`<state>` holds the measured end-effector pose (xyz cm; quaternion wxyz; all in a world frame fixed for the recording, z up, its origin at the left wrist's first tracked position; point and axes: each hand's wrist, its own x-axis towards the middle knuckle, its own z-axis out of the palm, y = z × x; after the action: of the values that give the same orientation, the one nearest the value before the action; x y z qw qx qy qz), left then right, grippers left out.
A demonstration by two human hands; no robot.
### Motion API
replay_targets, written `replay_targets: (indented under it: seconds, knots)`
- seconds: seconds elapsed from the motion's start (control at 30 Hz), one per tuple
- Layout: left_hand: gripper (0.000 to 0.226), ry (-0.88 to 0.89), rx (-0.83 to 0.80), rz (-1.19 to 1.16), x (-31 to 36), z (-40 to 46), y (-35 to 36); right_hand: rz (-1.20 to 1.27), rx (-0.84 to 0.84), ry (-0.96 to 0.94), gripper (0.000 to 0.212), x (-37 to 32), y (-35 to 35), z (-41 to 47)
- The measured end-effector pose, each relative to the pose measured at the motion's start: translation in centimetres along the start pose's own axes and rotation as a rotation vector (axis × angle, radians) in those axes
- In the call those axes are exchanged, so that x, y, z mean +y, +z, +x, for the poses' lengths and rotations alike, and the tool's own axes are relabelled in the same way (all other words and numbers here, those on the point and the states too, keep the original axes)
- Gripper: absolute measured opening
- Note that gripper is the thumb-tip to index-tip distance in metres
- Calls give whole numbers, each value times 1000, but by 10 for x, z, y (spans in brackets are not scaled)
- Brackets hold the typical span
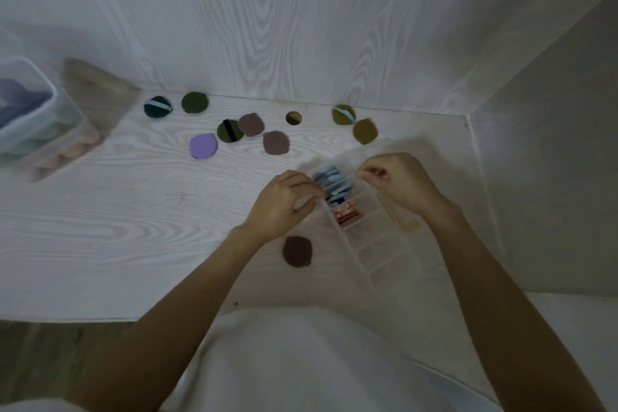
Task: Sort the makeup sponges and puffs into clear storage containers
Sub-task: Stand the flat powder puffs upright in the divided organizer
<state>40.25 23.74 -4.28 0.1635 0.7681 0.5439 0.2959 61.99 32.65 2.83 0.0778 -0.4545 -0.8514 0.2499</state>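
A brown puff (297, 251) lies nearest the worktop's front edge. Beyond it, both hands pinch a thin divider strip (337, 181) over blue puffs (329, 177) in the clear compartment box (384, 251): left hand (284, 202), right hand (399, 182). Loose puffs (274, 142) lie toward the back edge.

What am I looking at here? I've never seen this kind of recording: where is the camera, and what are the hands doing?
One camera, worn on a person's head, looks down at their own bare hands. No robot. On the white table lie loose round puffs, such as a purple puff and a brown puff. A clear divided organizer sits in front, with blue puffs in its far slots. The left hand and right hand together pinch something thin above it; blur hides what. A clear tub of puffs stands far left.
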Motion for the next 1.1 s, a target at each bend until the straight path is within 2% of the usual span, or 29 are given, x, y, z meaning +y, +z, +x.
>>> replay_targets:
  seconds: [0.07, 0.13, 0.23, 0.3, 0.37, 0.43, 0.57, 0.73, 0.83, 0.97, 1.03, 1.1]
  knots:
    - [20, -111, 64, -1, -12, 2, -15, -43, 139, 7, 13, 9, 1, 27]
    - [16, -246, 98, 20, -29, 5, -26, -54, 185, 47, 17, 21, 10, 58]
    - [25, -456, 3, 75, -60, 14, -35, -134, 52, 253, 33, 40, 31, 103]
    - [33, -507, -100, 96, -74, 24, -36, -134, -74, 432, 50, 50, 42, 123]
    - [38, -492, -171, 128, -79, 35, -34, -84, -108, 469, 68, 55, 47, 138]
    - [41, -458, -210, 170, -85, 46, -30, -87, -158, 410, 74, 53, 49, 153]
    - [38, -420, -238, 225, -93, 53, -25, -141, -244, 287, 64, 25, 58, 165]
    - [34, -460, -70, 127, -91, 65, -21, -154, -287, 67, 58, 6, 75, 155]
    - [46, -425, -124, 117, -88, 97, -9, -114, -214, 76, 47, 7, 76, 152]
    - [51, -438, -351, 224, -93, 133, 7, -41, -101, 199, 46, 5, 68, 154]
    - [47, -465, -362, 199, -97, 140, 6, -12, -7, 210, 49, 4, 60, 151]
    - [45, -482, -291, 143, -99, 138, 0, 64, 107, 202, 45, 1, 50, 139]
